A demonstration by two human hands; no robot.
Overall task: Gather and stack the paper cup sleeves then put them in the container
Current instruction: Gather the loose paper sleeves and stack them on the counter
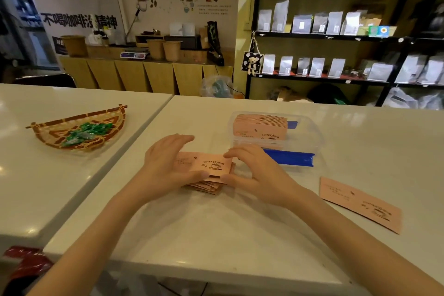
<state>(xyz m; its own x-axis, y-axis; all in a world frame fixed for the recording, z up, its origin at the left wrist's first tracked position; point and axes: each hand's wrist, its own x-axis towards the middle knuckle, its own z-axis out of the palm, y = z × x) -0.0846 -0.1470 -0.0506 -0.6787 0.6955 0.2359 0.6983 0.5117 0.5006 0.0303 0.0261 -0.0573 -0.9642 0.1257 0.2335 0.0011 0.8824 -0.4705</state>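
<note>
A stack of pink paper cup sleeves (208,168) printed with a coffee cup lies on the white table. My left hand (165,166) grips its left end and my right hand (254,173) grips its right end, thumbs under the near edge. Behind them stands a clear plastic container (310,138) with blue latches; a thick stack of sleeves (260,127) stands inside it. One loose sleeve (360,203) lies flat on the table to the right, apart from both hands.
A woven bamboo basket (79,131) of green wrapped candies sits on the neighbouring table at left. A gap runs between the two tables. Black shelves (336,36) of bags stand behind the table. A red object (26,262) shows at the lower left.
</note>
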